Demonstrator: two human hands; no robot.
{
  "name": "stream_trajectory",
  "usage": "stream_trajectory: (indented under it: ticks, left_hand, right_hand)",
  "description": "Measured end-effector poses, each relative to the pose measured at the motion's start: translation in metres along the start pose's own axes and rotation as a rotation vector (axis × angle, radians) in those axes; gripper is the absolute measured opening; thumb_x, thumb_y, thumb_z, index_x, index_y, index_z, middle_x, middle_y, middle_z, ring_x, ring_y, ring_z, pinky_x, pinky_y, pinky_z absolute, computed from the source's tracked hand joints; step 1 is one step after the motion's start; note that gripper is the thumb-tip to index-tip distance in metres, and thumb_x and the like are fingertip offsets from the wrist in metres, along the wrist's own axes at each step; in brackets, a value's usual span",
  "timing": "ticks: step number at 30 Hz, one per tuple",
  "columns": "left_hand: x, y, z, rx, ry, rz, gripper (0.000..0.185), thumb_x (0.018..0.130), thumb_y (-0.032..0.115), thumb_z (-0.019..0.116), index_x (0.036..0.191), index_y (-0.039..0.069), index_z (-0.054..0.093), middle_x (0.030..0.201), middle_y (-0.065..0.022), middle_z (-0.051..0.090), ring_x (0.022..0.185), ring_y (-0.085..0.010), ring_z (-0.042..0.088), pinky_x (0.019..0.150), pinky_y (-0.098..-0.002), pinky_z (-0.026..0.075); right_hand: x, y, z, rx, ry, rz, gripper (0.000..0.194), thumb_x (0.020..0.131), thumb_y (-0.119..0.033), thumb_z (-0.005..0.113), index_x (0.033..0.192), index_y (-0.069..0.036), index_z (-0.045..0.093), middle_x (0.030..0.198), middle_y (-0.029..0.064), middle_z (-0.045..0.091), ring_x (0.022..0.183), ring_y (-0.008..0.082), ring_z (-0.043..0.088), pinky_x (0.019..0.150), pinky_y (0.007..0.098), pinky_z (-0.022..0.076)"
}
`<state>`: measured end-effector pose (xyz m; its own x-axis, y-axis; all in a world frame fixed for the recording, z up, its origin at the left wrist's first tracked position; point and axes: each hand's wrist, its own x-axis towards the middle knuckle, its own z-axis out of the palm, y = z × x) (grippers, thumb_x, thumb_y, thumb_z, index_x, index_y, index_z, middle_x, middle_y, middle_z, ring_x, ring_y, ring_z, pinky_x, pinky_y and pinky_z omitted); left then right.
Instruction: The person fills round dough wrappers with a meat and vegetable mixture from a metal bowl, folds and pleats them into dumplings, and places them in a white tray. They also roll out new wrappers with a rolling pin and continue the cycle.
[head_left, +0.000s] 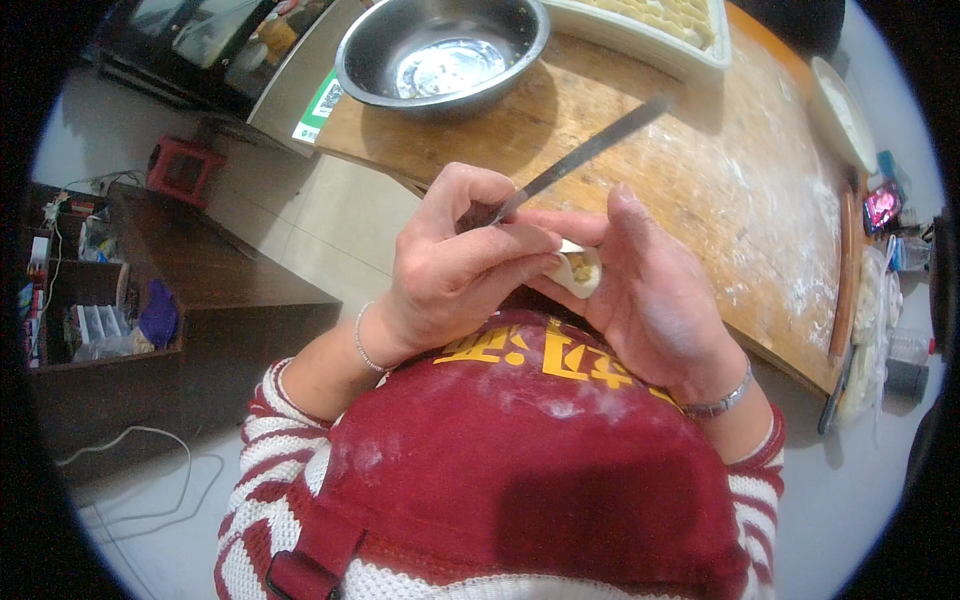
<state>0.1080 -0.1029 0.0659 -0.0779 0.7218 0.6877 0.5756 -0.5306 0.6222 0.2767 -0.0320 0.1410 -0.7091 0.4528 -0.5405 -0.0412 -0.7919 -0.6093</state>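
My left hand (457, 262) grips a flat metal filling spatula (589, 150), whose blade points up and right over the table. The thumb and finger of that hand also pinch the edge of a white dough wrapper (586, 288). Yellowish chopped filling (580, 268) shows inside the partly folded wrapper. My right hand (656, 300) cradles the wrapper from the other side, its thumb raised and its fingers partly hidden behind the dough. Both hands are held above the front of my dark red apron (540, 450), which bears yellow writing and flour marks.
Ahead is a floured wooden table (720, 202). On it are a steel bowl (442, 56) and a white tray (645, 45) of yellowish dumplings. A pale bowl (840, 109) of white powder, a wooden rolling pin (844, 277) and a lit phone (883, 206) lie to the right.
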Motion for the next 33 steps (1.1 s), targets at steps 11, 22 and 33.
stream_trajectory:
  ticks: [11,22,33]
  left_hand:
    - [0.006,0.014,-0.012,-0.018,0.001,-0.196,0.017,0.075,0.001,0.08,0.089,0.002,0.07,0.095,-0.0104,0.054,0.081,-0.0199,0.056,0.067,-0.0291,0.047]
    - [0.001,0.013,-0.015,-0.09,0.001,-0.184,0.017,0.075,0.0,0.08,0.089,0.001,0.071,0.094,-0.0104,0.055,0.08,-0.0197,0.055,0.068,-0.028,0.046]
    - [-0.002,0.009,-0.02,-0.129,-0.083,-0.145,0.024,0.081,0.011,0.079,0.1,0.0,0.071,0.095,-0.0118,0.054,0.084,-0.0203,0.056,0.072,-0.0284,0.046]
  right_hand:
    - [0.03,-0.003,-0.03,-1.448,-0.112,-0.789,0.059,0.07,-0.051,0.083,0.089,-0.002,0.057,0.089,0.0184,0.053,0.084,0.0344,0.054,0.074,0.0419,0.0462]
    - [0.029,0.001,-0.022,-1.655,-0.124,-1.052,0.035,0.088,-0.035,0.068,0.09,0.0,0.059,0.09,0.0188,0.052,0.087,0.0355,0.053,0.078,0.0424,0.0459]
    - [0.035,0.01,-0.029,-1.519,-0.167,-1.048,0.028,0.092,-0.025,0.055,0.085,0.002,0.06,0.085,0.0186,0.056,0.084,0.0352,0.057,0.078,0.0426,0.0472]
